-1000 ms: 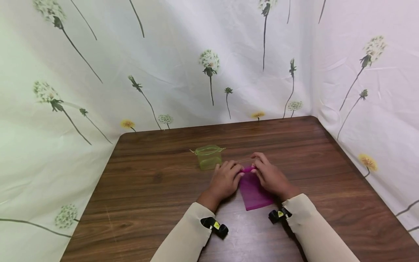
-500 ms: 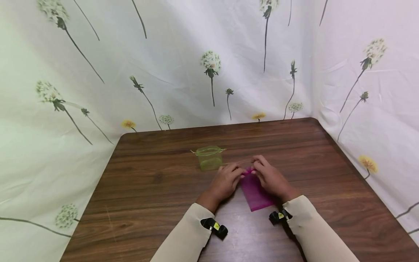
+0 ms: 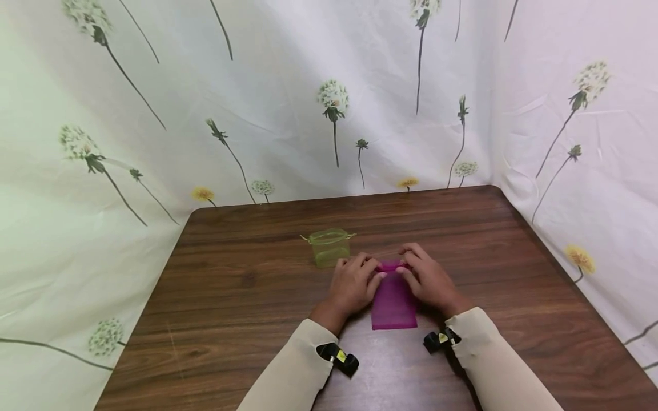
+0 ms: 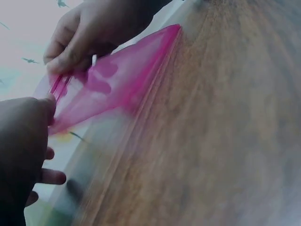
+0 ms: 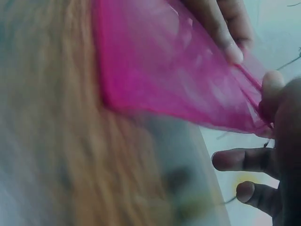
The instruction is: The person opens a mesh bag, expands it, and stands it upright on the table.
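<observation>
A sheer magenta organza drawstring bag (image 3: 393, 305) hangs toward me between both hands, its flat bottom edge nearest me. My left hand (image 3: 353, 284) pinches the left side of its top edge between thumb and fingers. On the right side, my right hand (image 3: 428, 281) pinches the same edge. In the left wrist view the gathered top of the magenta bag (image 4: 108, 84) runs between the two thumbs, and its lower edge meets the wood. The right wrist view shows the bag (image 5: 164, 70) stretched, with spare fingers of the right hand spread below.
A small yellow-green organza bag (image 3: 331, 254) stands just beyond my left hand, its mouth round and its cord ends sticking out at both sides. The brown wood-grain table (image 3: 247, 319) meets a white flowered cloth (image 3: 288, 114) behind and at the sides.
The magenta bag's lower end has swung left and now hangs straight between the hands; its top edge, bunched half a second ago, is drawn out flatter. The hands have shifted slightly.
</observation>
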### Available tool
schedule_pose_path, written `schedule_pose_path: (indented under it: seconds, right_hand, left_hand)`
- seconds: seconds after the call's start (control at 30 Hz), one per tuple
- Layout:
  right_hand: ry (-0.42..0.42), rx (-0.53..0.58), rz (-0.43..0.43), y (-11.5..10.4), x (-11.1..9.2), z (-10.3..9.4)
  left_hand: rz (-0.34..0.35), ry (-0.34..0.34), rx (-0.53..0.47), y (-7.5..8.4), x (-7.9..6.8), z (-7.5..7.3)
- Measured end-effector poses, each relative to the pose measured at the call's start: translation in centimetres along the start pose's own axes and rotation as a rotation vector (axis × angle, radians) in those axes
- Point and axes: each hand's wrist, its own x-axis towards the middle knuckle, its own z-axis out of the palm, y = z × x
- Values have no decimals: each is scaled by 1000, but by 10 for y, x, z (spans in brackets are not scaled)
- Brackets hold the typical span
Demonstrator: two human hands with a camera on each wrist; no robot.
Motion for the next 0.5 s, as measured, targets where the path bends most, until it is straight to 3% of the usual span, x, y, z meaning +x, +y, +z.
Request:
schedule_pose_path:
  seconds: [0.5]
  right_hand:
    - [89,-87,-39,4,-1,-9]
  left_hand:
    - [-59,58,43,1,0,3]
